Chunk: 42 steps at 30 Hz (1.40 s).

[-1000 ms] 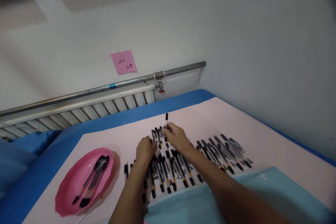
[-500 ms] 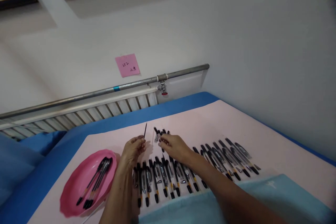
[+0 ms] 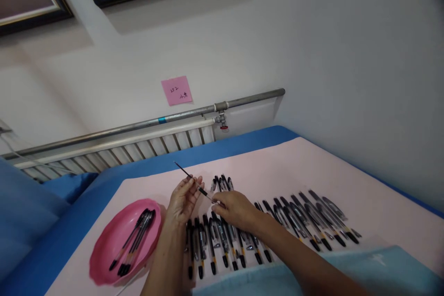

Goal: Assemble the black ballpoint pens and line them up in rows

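Note:
My left hand (image 3: 183, 200) pinches a thin dark pen refill (image 3: 181, 169), whose far end points up and left. In my right hand (image 3: 236, 209) is a clear pen barrel (image 3: 204, 192) with a black grip, tilted so that its black end faces the left fingers. Refill and barrel lie in one line; whether the refill is inside the barrel I cannot tell. Below both hands runs a row of pen parts (image 3: 212, 266), clear barrels, black caps and small metallic tips. Beyond the right hand lies a small group of black caps (image 3: 224, 181).
A pink scalloped bowl (image 3: 100, 245) with several assembled pens (image 3: 137, 240) stands at the left. More pen parts (image 3: 301, 212) spread to the right on the pink sheet (image 3: 270, 162). Radiator (image 3: 138, 152) and pipe (image 3: 132, 128) run along the wall behind. Light blue cloth (image 3: 347, 270) lies in front.
The refill has swung from nearly upright to slanting left. My right hand has brought the barrel, black end first, against the left fingers. The view has shifted slightly.

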Available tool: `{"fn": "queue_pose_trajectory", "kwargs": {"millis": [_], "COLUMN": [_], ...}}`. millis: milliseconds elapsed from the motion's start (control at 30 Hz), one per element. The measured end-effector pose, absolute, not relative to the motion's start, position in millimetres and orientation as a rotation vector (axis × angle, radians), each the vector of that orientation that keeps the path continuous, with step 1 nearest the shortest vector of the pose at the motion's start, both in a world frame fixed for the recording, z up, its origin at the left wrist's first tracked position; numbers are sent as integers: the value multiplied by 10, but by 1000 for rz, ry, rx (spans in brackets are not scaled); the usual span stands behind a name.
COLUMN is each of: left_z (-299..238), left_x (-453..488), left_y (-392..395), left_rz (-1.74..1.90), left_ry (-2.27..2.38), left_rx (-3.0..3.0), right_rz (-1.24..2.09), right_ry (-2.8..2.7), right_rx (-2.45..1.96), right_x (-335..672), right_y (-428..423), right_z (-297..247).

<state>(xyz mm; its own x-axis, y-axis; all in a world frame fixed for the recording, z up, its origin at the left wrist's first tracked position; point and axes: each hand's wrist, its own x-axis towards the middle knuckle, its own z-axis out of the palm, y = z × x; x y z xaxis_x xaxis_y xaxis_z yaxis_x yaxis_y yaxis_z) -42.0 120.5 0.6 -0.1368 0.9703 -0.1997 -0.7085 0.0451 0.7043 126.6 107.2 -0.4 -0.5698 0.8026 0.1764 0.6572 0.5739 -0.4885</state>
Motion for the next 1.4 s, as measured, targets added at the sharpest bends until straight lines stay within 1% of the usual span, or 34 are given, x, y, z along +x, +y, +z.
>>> {"fn": "queue_pose_trajectory", "kwargs": {"millis": [967,1400], "left_z": [35,11], "left_x": [-456,-486], "left_y": [1194,1198], "left_rz": [1555,1518], "left_ry": [781,852], "left_rx": [458,539], "right_rz": [622,654], "right_ry": [-2355,-2352], "right_rx": [-1150,-1205], "right_x": [1261,1256], "right_y": [1057,1074], "right_z": [-8,-74]}}
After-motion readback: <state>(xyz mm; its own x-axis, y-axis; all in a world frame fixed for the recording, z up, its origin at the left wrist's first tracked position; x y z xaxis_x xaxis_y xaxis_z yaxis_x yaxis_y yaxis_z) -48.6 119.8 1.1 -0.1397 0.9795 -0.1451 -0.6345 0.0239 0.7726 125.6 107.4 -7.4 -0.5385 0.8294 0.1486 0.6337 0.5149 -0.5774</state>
